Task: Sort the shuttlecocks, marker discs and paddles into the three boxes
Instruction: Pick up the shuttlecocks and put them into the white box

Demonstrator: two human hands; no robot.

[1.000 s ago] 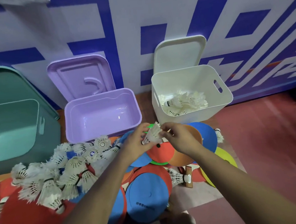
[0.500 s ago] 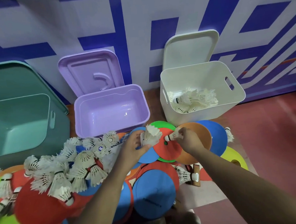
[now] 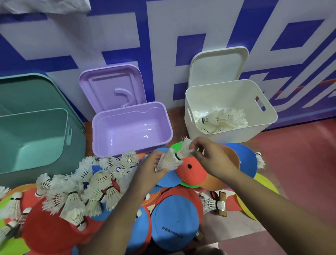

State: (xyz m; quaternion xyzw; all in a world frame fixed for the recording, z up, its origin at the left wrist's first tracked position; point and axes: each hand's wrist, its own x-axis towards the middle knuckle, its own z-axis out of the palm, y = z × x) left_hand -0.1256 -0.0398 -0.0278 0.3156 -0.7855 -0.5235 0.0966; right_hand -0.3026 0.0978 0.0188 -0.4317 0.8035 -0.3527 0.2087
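My left hand [image 3: 148, 173] grips a stack of white shuttlecocks [image 3: 168, 161] above the coloured marker discs [image 3: 194, 173]. My right hand [image 3: 211, 157] pinches the feathers of another shuttlecock [image 3: 184, 149] that is nested into the top of that stack. A heap of loose shuttlecocks [image 3: 78, 191] lies on the left over red and blue paddles [image 3: 174, 222]. Three open boxes stand at the wall: a green one [image 3: 46, 157], a purple one [image 3: 132, 147] with nothing inside, and a white one [image 3: 231, 136] holding several shuttlecocks [image 3: 220, 119].
Each box's lid leans on the blue and white wall behind it. Single shuttlecocks lie at the right of the discs [image 3: 260, 159] and on a paddle handle [image 3: 213, 203]. Red floor [image 3: 315, 166] stretches to the right.
My right hand has brought its shuttlecock up and pushed it into the stack held by my left hand. The camera view has tilted and shifted a little.
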